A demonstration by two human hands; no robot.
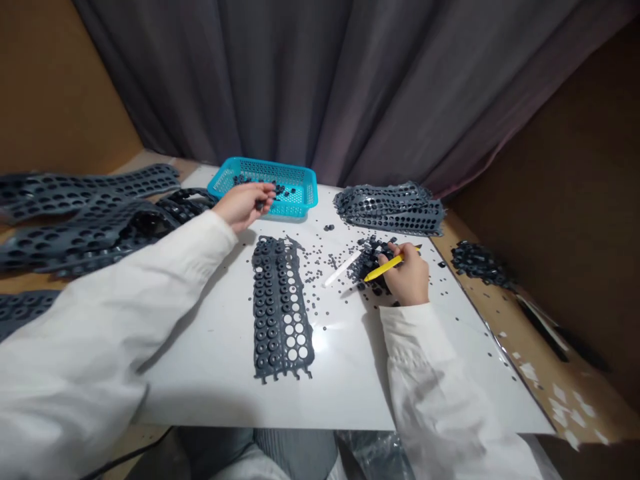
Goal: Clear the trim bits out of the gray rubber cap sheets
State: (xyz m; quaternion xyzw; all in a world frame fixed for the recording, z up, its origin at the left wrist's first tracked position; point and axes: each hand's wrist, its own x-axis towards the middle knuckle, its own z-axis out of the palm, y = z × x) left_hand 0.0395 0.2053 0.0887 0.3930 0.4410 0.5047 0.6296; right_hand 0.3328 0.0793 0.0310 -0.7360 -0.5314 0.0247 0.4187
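Note:
My left hand (246,205) is over the near edge of a turquoise plastic basket (313,200), its fingers curled around a small black rubber part (260,205). Small black parts (287,191) lie inside the basket. In my right hand (409,277) is a yellow pen-shaped tool (387,265), held slanting above a heap of black rubber bits (367,260). Between the hands a black rubber sheet (270,313) lies on the white board; round rubber parts sit in its left rows, while many holes on its right show white.
A white stick (343,268) lies by the heap among scattered black dots. Stacked perforated sheets (390,208) lie at the back right, more sheets (90,193) at the left. Another black pile (480,263) is beyond the white board's (350,393) right edge. A grey curtain (300,87) hangs behind.

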